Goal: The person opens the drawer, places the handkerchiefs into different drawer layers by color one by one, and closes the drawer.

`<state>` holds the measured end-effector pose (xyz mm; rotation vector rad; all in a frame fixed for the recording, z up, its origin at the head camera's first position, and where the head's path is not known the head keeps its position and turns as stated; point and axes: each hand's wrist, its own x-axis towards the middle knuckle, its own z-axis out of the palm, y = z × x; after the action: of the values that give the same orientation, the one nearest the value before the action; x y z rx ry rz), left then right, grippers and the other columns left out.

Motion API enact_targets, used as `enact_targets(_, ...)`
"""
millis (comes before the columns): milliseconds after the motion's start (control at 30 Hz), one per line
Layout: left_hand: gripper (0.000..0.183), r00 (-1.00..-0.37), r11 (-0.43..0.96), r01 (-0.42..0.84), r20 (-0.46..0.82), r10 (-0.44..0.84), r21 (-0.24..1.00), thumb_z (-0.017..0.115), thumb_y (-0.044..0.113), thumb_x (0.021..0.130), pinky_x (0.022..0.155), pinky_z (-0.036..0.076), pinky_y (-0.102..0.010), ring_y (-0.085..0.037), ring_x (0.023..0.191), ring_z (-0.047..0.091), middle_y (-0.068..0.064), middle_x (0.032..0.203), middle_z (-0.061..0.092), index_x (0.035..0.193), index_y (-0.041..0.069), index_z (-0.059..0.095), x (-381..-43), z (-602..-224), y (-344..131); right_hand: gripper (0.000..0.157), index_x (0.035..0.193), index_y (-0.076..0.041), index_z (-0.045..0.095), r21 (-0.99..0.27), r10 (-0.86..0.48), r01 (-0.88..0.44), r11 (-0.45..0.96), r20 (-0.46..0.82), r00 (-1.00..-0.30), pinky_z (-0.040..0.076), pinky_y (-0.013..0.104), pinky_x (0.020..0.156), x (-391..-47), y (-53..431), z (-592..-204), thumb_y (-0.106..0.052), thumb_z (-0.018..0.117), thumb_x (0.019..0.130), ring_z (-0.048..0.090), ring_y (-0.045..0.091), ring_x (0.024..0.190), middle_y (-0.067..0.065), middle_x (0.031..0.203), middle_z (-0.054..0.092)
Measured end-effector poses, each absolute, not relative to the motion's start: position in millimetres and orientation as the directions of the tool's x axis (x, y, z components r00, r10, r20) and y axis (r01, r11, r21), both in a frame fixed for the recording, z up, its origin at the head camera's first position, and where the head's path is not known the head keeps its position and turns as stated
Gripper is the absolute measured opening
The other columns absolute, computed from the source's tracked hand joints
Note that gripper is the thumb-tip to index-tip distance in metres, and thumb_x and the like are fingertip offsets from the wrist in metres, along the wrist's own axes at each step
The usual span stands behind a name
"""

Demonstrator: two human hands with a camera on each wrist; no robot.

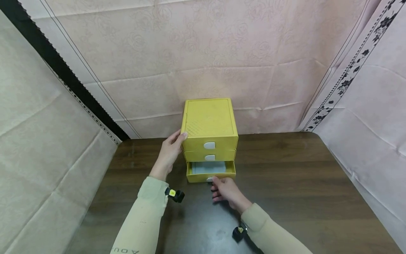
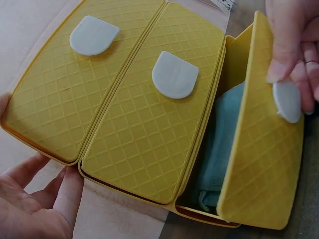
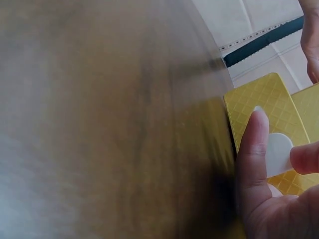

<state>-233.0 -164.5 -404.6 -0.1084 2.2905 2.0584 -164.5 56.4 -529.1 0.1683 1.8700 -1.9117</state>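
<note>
A small yellow drawer cabinet (image 1: 210,118) with white knobs stands at the table's back edge. Its bottom drawer (image 2: 259,174) is pulled out, while the two above are closed. Inside the pulled-out drawer lies a folded blue-green cloth (image 2: 222,139), partly hidden by the drawer front in the left wrist view. My left hand (image 1: 168,155) holds the cabinet's left side, thumb at the top front corner and fingers along the side. With thumb and finger, my right hand (image 1: 229,193) pinches the white knob (image 3: 278,154) of the bottom drawer.
The brown wooden table (image 1: 152,225) spreads around and in front of the cabinet. Pale patterned cloth (image 1: 222,46) hangs close behind it, with more cloth walls at left and right. A small black camera (image 1: 179,196) is strapped to the left wrist.
</note>
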Motion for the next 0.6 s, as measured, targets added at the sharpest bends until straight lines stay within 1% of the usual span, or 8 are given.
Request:
enact_targets(233,0.069,-0.996,0.112,-0.088,-0.087,-0.011,0.990,0.062,0.066,0.082,0.105,0.040,-0.043,-0.016,0.126,0.048,0.003,0.140,0.048,0.141,0.033,0.050,-234,-405,-165,0.049,0.111,0.010,0.056,-0.912,-0.208,0.408,0.040,-0.407,-0.890,0.059,0.038,0.065,-183,53,-526,-0.038,0.049,0.102,0.060,0.020,0.068,0.015,0.094,0.060)
enact_targets(433,0.066,-0.996,0.115,-0.087,-0.087,-0.008,0.990,0.062,0.066,0.082,0.106,0.038,-0.045,-0.016,0.126,0.047,0.004,0.141,0.047,0.140,0.035,0.050,-235,-406,-165,0.048,0.111,0.011,0.057,-0.910,-0.175,0.413,0.034,-0.412,-0.894,0.059,0.038,0.064,-200,51,-525,-0.036,0.049,0.102,0.060,0.020,0.068,0.015,0.093,0.060)
enact_targets(600,0.067,-0.996,0.121,-0.087,-0.086,-0.013,0.989,0.062,0.067,0.082,0.105,0.040,-0.044,-0.016,0.125,0.048,0.004,0.140,0.048,0.139,0.035,0.050,-235,-405,-166,0.047,0.111,0.011,0.058,-0.907,-0.163,0.419,0.036,-0.419,-0.893,0.059,0.037,0.063,-208,50,-524,-0.035,0.049,0.102,0.060,0.020,0.068,0.014,0.092,0.060)
